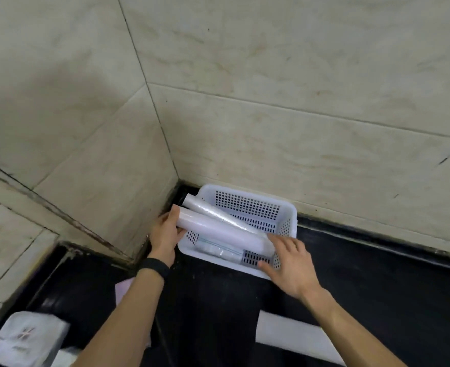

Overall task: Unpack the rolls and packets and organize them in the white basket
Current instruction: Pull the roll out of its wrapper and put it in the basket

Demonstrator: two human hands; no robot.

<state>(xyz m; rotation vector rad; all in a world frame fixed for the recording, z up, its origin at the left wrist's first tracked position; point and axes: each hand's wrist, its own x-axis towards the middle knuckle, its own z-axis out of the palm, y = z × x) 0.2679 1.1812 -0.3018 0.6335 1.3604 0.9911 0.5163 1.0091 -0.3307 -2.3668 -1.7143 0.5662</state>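
A white perforated basket [285, 207] stands on the black counter in the corner of the tiled walls. Two long white rolls lie slanted across it, their left ends sticking out over the rim: a near roll [226, 235] and a far roll [210, 211]. A clear packet [218, 251] lies in the basket under them. My left hand [165, 234] grips the left end of the near roll. My right hand [290, 263] rests with spread fingers on that roll's right end and the basket's near corner.
The black counter [377, 287] runs to the right. A white wrapped pack [25, 337] sits at the lower left, a pale sheet [124, 290] lies under my left forearm, and a white flat piece [285, 332] lies near my right forearm. Tiled walls close in behind and left.
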